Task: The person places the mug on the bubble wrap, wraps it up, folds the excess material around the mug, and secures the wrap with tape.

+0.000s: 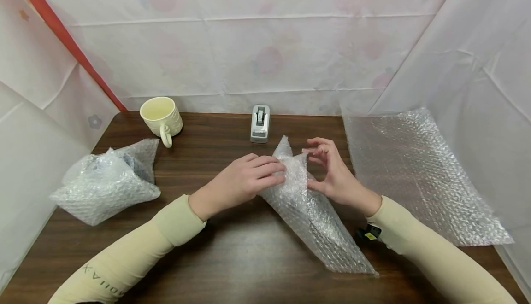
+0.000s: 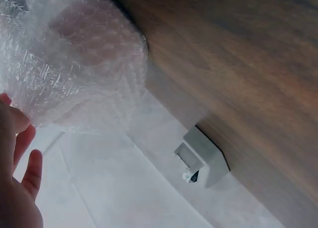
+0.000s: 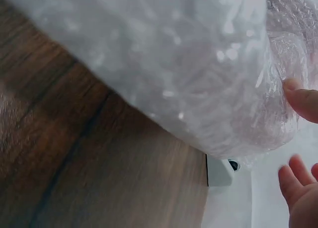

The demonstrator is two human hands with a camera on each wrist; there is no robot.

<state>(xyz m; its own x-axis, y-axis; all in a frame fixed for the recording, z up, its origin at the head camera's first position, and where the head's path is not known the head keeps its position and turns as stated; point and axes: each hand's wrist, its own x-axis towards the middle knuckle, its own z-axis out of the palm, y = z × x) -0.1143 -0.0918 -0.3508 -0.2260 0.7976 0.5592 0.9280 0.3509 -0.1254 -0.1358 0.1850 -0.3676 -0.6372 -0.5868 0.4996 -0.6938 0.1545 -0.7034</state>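
Note:
A folded bubble-wrap bundle (image 1: 304, 202) lies slantwise on the table, its contents hidden, with pointed corners at its far end. My left hand (image 1: 249, 177) holds the bundle's upper left side, fingers bent over the plastic; its thumb is hidden in the head view. At the other side is my right hand (image 1: 333, 172), its thumb (image 3: 300, 99) against the wrap and its other fingers spread apart from the thumb. The left wrist view shows the clear wrap (image 2: 74, 74) close up beside the left fingers.
A second bubble-wrapped bundle (image 1: 105, 184) sits at the left, below a cream mug (image 1: 162, 117). A small white tape dispenser (image 1: 260, 124) stands at the table's back edge. Flat bubble-wrap sheet (image 1: 410, 175) covers the right side. Curtains hang behind the table (image 1: 215, 129).

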